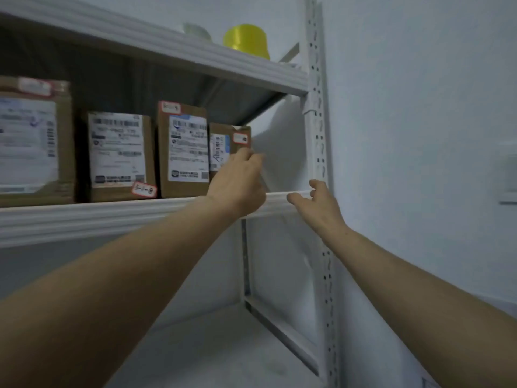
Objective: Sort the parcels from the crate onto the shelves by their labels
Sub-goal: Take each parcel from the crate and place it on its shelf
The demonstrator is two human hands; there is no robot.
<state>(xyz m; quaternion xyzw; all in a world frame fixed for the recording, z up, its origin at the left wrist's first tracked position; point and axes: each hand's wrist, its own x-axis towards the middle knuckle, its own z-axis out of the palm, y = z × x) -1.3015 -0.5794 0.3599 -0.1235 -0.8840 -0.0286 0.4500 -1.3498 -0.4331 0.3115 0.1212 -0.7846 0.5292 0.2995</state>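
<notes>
Several brown cardboard parcels with white shipping labels and small red-edged stickers stand in a row on the middle shelf [112, 217]. The rightmost is a small parcel [223, 141]. My left hand [237, 183] is raised in front of it, fingertips at its lower right corner; the view is too blurred to show a grip. To its left stand a taller parcel [183, 149], a medium parcel [120, 155] and a large parcel [30, 141] at the frame's left edge. My right hand [316, 203] hovers by the shelf's front edge near the upright, fingers loosely spread and holding nothing.
A white slotted upright [317, 107] bounds the shelf on the right, with a white wall beyond. On the top shelf [167, 37] sit a yellow roll [247, 40] and a white object [195, 30]. The lower shelf [223, 345] lies below my arms.
</notes>
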